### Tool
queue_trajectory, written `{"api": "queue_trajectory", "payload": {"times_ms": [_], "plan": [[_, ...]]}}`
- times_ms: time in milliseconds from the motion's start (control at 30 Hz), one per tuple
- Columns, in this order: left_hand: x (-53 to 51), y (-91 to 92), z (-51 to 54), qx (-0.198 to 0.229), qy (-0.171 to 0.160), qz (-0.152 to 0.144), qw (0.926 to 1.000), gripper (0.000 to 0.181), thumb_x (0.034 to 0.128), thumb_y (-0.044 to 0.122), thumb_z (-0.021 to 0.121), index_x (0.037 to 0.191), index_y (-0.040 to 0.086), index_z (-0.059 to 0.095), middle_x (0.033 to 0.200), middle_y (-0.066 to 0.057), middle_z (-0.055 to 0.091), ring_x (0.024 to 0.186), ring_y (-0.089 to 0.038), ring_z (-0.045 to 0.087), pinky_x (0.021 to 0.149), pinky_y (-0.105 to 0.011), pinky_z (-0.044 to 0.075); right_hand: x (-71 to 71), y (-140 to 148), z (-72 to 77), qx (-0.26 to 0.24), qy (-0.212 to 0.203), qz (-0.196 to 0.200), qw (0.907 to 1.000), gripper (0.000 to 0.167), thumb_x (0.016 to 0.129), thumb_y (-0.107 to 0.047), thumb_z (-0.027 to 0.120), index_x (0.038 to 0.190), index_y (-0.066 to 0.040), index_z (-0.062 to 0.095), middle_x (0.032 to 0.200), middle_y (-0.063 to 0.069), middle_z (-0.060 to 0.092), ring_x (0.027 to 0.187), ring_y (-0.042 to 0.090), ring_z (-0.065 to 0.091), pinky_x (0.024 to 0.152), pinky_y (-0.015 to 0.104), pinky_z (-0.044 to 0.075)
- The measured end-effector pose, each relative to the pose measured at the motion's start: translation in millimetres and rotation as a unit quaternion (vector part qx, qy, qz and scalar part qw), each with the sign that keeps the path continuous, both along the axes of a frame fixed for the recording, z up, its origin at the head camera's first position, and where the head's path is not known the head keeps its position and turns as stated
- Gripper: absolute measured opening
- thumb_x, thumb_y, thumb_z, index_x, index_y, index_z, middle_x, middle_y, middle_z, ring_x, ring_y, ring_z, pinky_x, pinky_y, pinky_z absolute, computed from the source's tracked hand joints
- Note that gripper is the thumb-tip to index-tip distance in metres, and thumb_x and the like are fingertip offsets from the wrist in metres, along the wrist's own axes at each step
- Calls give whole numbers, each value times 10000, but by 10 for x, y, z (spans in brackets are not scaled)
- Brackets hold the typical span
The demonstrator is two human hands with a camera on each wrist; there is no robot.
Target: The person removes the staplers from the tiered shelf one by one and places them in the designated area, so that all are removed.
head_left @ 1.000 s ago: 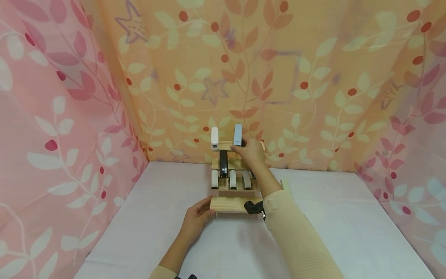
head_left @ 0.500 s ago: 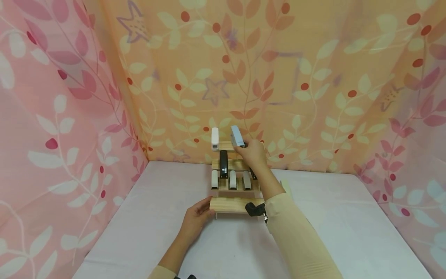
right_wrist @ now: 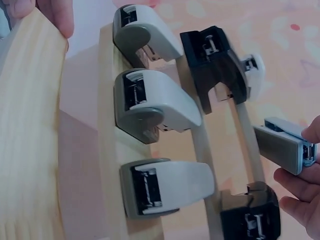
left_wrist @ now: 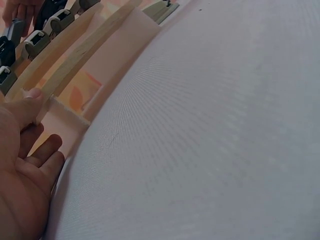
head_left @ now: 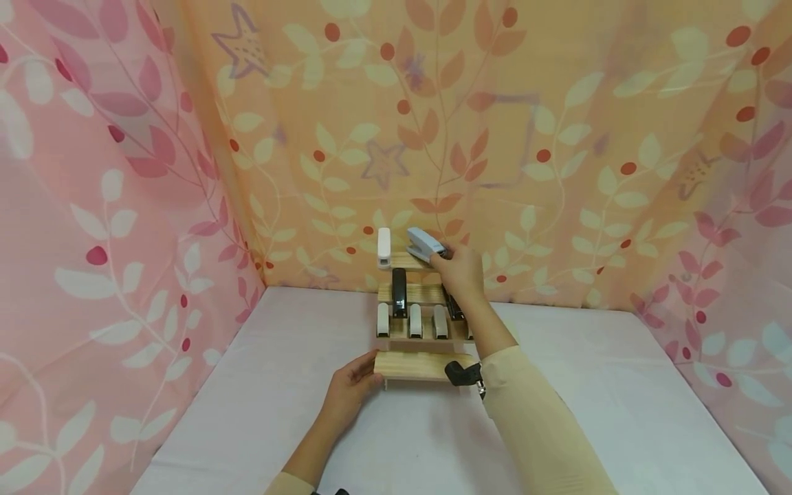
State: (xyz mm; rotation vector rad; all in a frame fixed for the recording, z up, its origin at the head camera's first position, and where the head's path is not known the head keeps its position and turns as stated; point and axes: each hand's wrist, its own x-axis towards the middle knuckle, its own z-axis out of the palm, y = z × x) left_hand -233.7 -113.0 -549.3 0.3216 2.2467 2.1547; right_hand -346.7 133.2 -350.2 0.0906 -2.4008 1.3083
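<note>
My right hand (head_left: 463,275) holds a light blue stapler (head_left: 425,242) by its near end at the top shelf, tilted with its far end up to the left. In the right wrist view the thumb and fingers are on the end of this stapler (right_wrist: 282,147). Whether it touches the shelf I cannot tell. My left hand (head_left: 348,392) grips the left end of the lowest shelf of a wooden tiered rack (head_left: 411,366), its thumb at the front edge. A white stapler (head_left: 384,247) stands at the left of the top shelf.
Below it, the second tier bears a black stapler (head_left: 399,292) and another black stapler (head_left: 456,308), partly behind my right arm. Several grey-white staplers (head_left: 415,321) stand on the third tier. A pale green object (left_wrist: 162,10) lies on the white cloth (head_left: 272,385) beyond the rack. Patterned curtains (head_left: 346,137) stand behind.
The blue stapler has turned from nearly upright to tilting left, its side now showing. My right hand has moved slightly right with it. My left hand stays on the rack.
</note>
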Motion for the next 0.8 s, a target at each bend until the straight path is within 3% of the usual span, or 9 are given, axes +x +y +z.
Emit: {"api": "queue_trajectory", "payload": {"times_ms": [200,400,533,633,733,800], "plan": [[4,13,-2,-46,96,-37,9999,576,917,204,775,1449,106,576,1445,-124,602,1345,-276,571,1046,-215,507,132,120,91,-168,403,58,9990,401,893,-202,709,1267,-57,722,1141,175,755,1031,264,731,788,394,637],[15,44,7,11,93,-80,9999,600,904,209,787,1450,88,571,1444,-130,601,1340,-285,575,1038,-212,512,339,268,178,-373,459,92,9982,413,922,-214,722,1316,-93,702,1186,160,744,1083,258,719,798,308,632],[19,73,16,18,108,-146,9998,608,907,201,784,1457,70,559,1447,-147,595,1339,-297,575,1036,-216,515,508,373,198,-484,551,38,9973,412,927,-223,732,1322,-111,700,1221,153,732,1024,259,730,666,220,620],[17,78,14,22,98,-126,9999,602,906,198,784,1454,80,565,1443,-141,600,1334,-291,579,1031,-213,519,624,449,185,-599,608,63,9963,410,934,-232,738,1330,-135,698,1238,152,725,871,276,756,505,201,577],[10,78,1,7,130,-128,9998,599,911,201,779,1456,79,563,1448,-144,595,1338,-298,575,1033,-217,518,726,520,166,-619,718,54,9955,408,938,-230,748,1334,-146,697,1236,155,725,816,280,767,460,220,564],[9,78,-8,8,121,-110,9999,595,910,205,781,1452,84,568,1450,-136,596,1342,-292,573,1038,-218,515,792,563,160,-517,780,-3,9956,403,939,-236,755,1330,-157,701,1227,134,732,894,248,767,548,201,580]]}}
